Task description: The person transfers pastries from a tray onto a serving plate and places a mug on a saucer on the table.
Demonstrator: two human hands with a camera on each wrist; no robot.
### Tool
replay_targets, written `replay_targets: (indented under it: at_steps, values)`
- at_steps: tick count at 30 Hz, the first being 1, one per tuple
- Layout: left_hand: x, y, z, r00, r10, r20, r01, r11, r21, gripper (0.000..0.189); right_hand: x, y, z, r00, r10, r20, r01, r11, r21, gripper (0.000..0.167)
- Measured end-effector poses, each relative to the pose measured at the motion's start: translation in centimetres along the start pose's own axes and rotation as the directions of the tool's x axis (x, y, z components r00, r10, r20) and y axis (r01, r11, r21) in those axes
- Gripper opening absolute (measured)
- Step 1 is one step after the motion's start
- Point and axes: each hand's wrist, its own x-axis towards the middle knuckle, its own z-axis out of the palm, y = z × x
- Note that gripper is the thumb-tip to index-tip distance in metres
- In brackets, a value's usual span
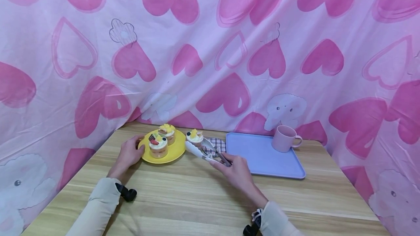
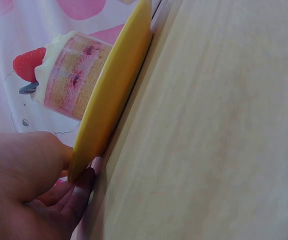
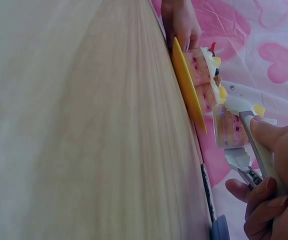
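My left hand (image 1: 130, 152) pinches the left rim of a yellow plate (image 1: 179, 148), thumb above and fingers below, as the left wrist view shows. Two clear cups of layered cake stand on that plate: one cake cup (image 1: 158, 148) topped with strawberry in front, another cake cup (image 1: 168, 134) with yellow fruit behind. In my right hand (image 1: 238, 172) is a pair of tongs (image 3: 258, 150), gripped by its handles. Between the tong tips a third cake cup (image 3: 230, 127) is held off the table, just right of the plate.
A checked coaster (image 1: 214, 145) lies behind the tongs. To the right is a blue tray (image 1: 262, 157) with a pink mug (image 1: 284, 139) at its back right corner. A pink heart-patterned curtain (image 1: 223, 46) hangs behind the wooden table (image 1: 183, 199).
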Motion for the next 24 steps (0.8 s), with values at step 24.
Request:
replay_targets:
  at_steps: [24]
  values:
    - [0.0, 0.0, -0.1, 1.000, -0.014, 0.011, 0.014, 1.000, -0.006, 0.052, 0.9, -0.9, 2.3, 0.998, -0.044, 0.050, 0.045, 0.999, -0.016, 0.070]
